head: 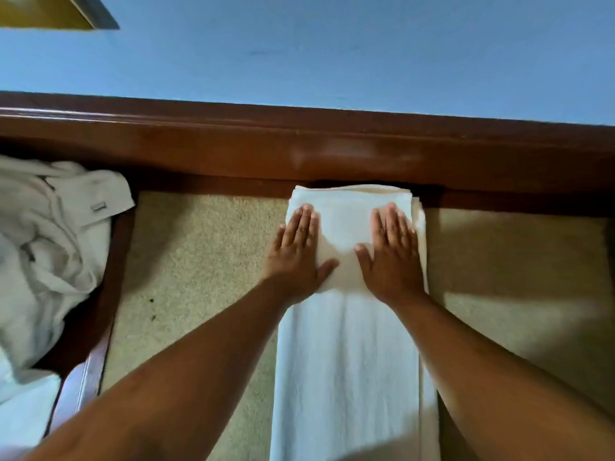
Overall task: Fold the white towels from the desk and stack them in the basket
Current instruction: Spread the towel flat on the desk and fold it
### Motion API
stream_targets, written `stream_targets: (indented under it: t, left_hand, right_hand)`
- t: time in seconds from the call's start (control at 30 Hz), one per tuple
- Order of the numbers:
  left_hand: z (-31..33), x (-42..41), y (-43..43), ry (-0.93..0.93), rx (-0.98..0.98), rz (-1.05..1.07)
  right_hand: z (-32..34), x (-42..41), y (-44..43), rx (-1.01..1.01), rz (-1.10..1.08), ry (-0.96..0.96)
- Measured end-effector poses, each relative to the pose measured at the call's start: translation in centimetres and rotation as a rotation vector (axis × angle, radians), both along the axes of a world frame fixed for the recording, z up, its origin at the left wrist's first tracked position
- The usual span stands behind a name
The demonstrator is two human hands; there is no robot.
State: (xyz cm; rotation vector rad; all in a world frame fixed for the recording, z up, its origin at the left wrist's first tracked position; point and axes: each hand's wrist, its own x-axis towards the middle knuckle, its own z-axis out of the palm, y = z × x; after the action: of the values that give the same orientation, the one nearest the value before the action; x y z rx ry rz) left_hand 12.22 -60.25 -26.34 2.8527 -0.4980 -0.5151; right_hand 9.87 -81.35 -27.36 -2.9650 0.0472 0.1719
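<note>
The white towel (349, 361) lies as a long strip on the desk (199, 261), its far end doubled back by the wooden rail (299, 144), where the left hand (296, 254) and right hand (392, 257) press flat, fingers straight and gripping nothing, seemingly to set the crease.

Most likely a hotel room or a bedroom (cannot tell which). Plain blue painted wall (332, 54) at the far side, with the corner of a dark-edged frame (66, 11) at far left. Nearer, a polished dark wood rim (299, 141) running around a speckled beige desktop (199, 261), furnished lodging by the look. Crumpled heap (50, 244) of white linen at left, outside the rim, and a long white towel (349, 361) laid flat on the desktop, folded over at its far end.
</note>
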Motion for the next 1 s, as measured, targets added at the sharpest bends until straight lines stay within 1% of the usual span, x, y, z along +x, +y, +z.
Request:
stream_targets:
  t: [0.1, 0.17, 0.3, 0.4, 0.53, 0.6, 0.7, 0.8, 0.9, 1.0]
  left_hand:
    - [-1.2, 3.0, -0.1, -0.068, -0.035, -0.006]
    - [-1.7, 3.6, -0.2, -0.093, -0.061, -0.003]
    - [-2.1, 3.4, 0.3, -0.101, -0.08, -0.012]
    - [-1.6, 2.6, 0.9, -0.048, -0.057, -0.023]
    - [-0.2, -2.6, 2.8, 0.078, -0.036, -0.042]
    - [0.4, -6.7, 4.2, 0.126, -0.031, -0.085]
    - [0.8, -13.8, 5.9, 0.17, -0.015, -0.127]
    - [1.0, -22.1, 7.4, 0.277, -0.037, -0.076]
    - [1.3, -28.9, 8.1, 0.328, -0.023, -0.012]
    - [1.6, -33.7, 8.0, 0.29, -0.05, 0.063]
  right_hand:
    - [-0.5, 3.7, -1.2, -0.021, 0.024, -0.036]
    - [-0.8, 4.5, -1.3, -0.023, 0.02, -0.028]
    - [-1.0, 4.2, -0.9, -0.024, -0.001, -0.003]
    - [-0.4, 2.8, -0.1, 0.032, -0.066, 0.039]
    - [0.4, -4.4, 0.7, 0.067, -0.04, 0.152]
    - [0.7, -9.3, 1.1, 0.084, -0.025, 0.162]
    - [0.8, -16.8, 1.1, 0.119, -0.07, 0.201]
    - [1.1, -24.6, 0.9, 0.126, -0.092, 0.257]
    - [1.3, -30.7, 0.9, 0.173, -0.104, 0.294]
    - [1.8, -35.0, -0.2, 0.148, -0.046, 0.279]
